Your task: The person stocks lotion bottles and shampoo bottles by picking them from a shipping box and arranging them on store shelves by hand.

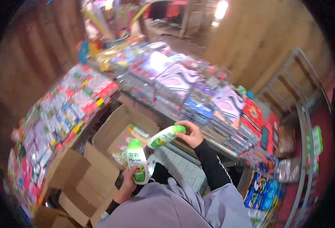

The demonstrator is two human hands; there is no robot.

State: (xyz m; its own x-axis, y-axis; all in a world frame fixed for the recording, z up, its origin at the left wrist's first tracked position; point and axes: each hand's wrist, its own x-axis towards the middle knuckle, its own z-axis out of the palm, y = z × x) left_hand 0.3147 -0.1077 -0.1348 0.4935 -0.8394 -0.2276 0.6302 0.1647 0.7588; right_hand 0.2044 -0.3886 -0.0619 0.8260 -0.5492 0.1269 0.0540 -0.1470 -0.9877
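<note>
My left hand (127,185) is wrapped round the lower part of a white bottle with a green cap (137,163), labelled Marina, held nearly upright. My right hand (190,135) grips the green cap end of a second white and green bottle (161,137), which tilts down to the left. Both bottles are over the right side of an open cardboard box (112,127). Inside the box lie several smaller bottles with orange and pink caps (138,132).
Small colourful packets (57,117) cover a display on the left. Stacked packaged goods (213,110) fill a long counter ahead. Another open cardboard box (87,182) stands at lower left. A metal rack (302,136) is at right, above white floor tiles (180,167) in the middle.
</note>
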